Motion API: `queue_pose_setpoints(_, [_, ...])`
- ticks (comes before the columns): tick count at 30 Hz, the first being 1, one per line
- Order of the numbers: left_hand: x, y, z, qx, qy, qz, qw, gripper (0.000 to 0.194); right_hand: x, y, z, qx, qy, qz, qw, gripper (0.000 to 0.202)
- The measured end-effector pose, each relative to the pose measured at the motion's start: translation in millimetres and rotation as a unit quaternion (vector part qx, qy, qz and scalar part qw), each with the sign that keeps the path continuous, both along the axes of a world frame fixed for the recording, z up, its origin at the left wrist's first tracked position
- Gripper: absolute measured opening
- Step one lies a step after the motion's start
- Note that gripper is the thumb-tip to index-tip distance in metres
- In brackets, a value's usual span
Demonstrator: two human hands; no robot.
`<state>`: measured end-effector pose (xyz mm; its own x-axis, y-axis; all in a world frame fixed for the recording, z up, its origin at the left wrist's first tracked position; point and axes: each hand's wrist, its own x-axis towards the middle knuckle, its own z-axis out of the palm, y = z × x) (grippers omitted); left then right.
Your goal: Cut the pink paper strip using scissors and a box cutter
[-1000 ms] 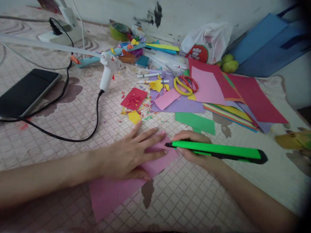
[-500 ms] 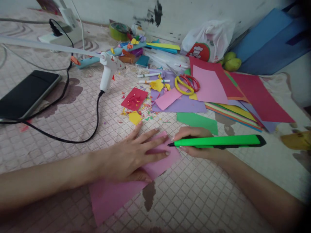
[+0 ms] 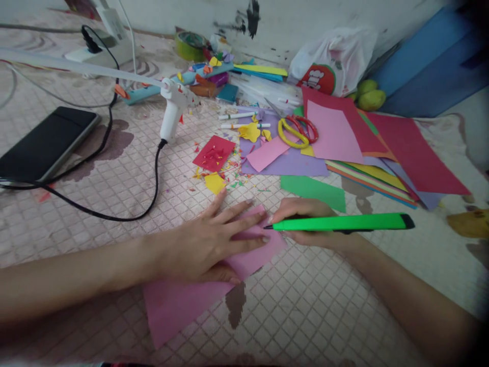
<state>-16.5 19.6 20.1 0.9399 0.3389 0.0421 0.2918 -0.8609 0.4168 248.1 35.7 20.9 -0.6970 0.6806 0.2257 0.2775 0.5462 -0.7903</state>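
Pink paper [image 3: 183,306] lies at a slant on the patterned cloth. My left hand [image 3: 206,242] rests flat on it with fingers spread, covering its middle. At the paper's far right end, my right hand [image 3: 301,214] grips a bright green pen [image 3: 340,223] between thumb and fingers. The pen is held almost level, its thin black tip at the paper close to my left fingertips. Whether the tip presses on the paper I cannot tell. A green paper piece [image 3: 313,192] lies just beyond my right hand.
A white glue gun [image 3: 171,112] stands to the left with its black cord [image 3: 155,188] looping toward a phone [image 3: 49,140]. Scissors [image 3: 298,131], markers [image 3: 244,125] and coloured paper sheets [image 3: 416,153] lie ahead. Paper scraps surround a red square [image 3: 214,153]. A plastic bag [image 3: 336,61] sits behind.
The view has shifted slightly, so the scene sits a little further right. Both hands keep nearly the same pose, and the pen has barely moved.
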Motion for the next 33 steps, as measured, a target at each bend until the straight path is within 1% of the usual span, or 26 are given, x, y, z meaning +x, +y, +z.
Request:
queue_pose_setpoints(6, [0.9,-0.3,1.3,0.012,0.014,0.000,1.000,0.070,2.6,0.0,-7.1,0.008,0.003,-0.003,1.000,0.025])
queue_pose_setpoints(10, [0.7,0.0,0.8,0.013,0.020,0.000,1.000,0.070,2.3,-0.4,-5.0,0.002,-0.003,0.003,1.000,0.024])
queue_pose_setpoints(15, [0.9,-0.2,-0.5,0.015,0.010,-0.001,1.000,0.069,0.8,-0.3,-0.9,0.006,-0.006,-0.007,1.000,0.021])
queue_pose_setpoints(19, [1.1,-0.4,0.1,0.016,0.015,-0.001,1.000,0.069,2.6,0.0,-2.3,0.001,-0.008,0.006,1.000,0.024])
queue_pose_setpoints(33, [0.8,-1.2,-0.8,0.021,0.018,0.002,1.000,0.069,3.1,-0.6,-4.6,0.005,-0.013,0.002,1.000,0.024])
